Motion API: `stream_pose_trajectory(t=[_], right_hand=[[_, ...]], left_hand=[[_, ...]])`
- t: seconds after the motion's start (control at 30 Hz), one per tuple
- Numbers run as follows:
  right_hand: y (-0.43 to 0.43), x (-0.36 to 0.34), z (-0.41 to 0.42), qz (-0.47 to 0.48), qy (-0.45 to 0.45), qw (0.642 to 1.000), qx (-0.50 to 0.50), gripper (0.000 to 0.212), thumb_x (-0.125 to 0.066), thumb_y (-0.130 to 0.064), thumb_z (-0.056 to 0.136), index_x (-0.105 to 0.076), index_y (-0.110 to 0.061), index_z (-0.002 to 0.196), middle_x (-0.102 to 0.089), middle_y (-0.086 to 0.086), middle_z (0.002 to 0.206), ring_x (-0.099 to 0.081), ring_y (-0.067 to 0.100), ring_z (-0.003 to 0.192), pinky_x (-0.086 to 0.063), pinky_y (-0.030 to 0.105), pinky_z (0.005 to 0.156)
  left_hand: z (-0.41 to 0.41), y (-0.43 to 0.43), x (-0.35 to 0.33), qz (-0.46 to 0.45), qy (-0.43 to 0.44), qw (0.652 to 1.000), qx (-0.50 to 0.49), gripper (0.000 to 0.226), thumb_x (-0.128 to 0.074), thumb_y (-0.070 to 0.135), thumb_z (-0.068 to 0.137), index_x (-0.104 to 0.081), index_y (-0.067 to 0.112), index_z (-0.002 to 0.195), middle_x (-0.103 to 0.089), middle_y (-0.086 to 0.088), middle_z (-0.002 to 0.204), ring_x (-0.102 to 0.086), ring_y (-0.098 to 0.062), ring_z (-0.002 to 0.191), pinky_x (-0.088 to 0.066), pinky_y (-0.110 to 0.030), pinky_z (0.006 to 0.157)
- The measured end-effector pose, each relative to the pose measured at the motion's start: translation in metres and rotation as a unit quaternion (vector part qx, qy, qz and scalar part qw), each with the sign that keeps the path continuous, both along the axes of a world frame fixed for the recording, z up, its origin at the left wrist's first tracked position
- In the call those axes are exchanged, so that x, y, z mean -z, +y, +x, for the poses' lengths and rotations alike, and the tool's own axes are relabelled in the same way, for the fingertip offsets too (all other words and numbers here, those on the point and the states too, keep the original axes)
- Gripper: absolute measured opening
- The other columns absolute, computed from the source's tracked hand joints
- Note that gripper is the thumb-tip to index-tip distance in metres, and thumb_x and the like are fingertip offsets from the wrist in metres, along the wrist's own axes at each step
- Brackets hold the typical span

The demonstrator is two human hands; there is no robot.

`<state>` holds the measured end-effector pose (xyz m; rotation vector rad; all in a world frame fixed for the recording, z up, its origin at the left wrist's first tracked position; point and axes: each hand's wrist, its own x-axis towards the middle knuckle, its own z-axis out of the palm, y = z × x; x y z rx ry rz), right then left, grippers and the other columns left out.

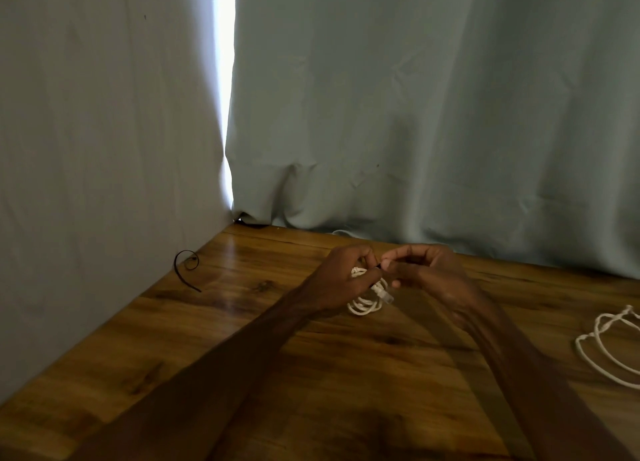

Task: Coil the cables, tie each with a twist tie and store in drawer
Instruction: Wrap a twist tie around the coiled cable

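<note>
Pale curtains hang along the far and left edges of my wooden counter, which lies bare and roomy toward me. A loose white cable sprawls at the right edge. My left hand is clamped on a coiled white cable, loops hanging downward. My right hand pinches a black twist tie (mostly hidden). A spare tie curls by the left curtain.

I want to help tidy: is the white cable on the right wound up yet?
No. The white cable lies in loose, spread loops on the table.
</note>
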<state>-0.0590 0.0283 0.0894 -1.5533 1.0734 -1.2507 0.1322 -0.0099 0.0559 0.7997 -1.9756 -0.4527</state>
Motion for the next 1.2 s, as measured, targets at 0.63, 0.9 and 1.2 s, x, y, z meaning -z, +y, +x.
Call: stream_pose_trajectory(t=[0.63,0.9,1.2], right_hand=[[-0.009,0.004,0.001,-0.044,0.072,0.996,0.035,0.008,-0.058,0.004,0.098,-0.063,0.007,0.103,-0.075,0.024,0.082,-0.070,0.031,0.069,-0.059,0.036,0.056],[-0.011,0.005,-0.004,-0.071,0.067,0.991,0.091,0.006,-0.057,0.001,0.100,-0.062,-0.001,0.103,-0.075,0.019,0.077,-0.070,0.032,0.066,-0.058,0.038,0.055],[-0.005,0.004,-0.002,-0.078,0.087,0.990,0.073,0.021,-0.078,0.004,0.083,-0.074,-0.002,0.102,-0.077,0.017,0.081,-0.070,0.021,0.059,-0.058,0.027,0.056]], left_hand=[[-0.001,-0.001,0.005,0.194,0.020,0.979,0.065,0.019,-0.054,0.016,0.101,-0.065,0.003,0.092,-0.059,0.006,0.064,-0.053,-0.006,0.057,-0.043,-0.028,0.058],[0.000,0.000,-0.001,0.165,-0.019,0.982,0.095,0.018,-0.063,0.024,0.100,-0.076,0.014,0.094,-0.074,0.001,0.078,-0.072,-0.013,0.078,-0.058,-0.038,0.079],[0.001,-0.004,0.003,0.166,-0.007,0.984,0.057,0.036,-0.061,0.028,0.102,-0.071,0.002,0.080,-0.068,0.008,0.067,-0.060,-0.003,0.062,-0.046,-0.028,0.068]])
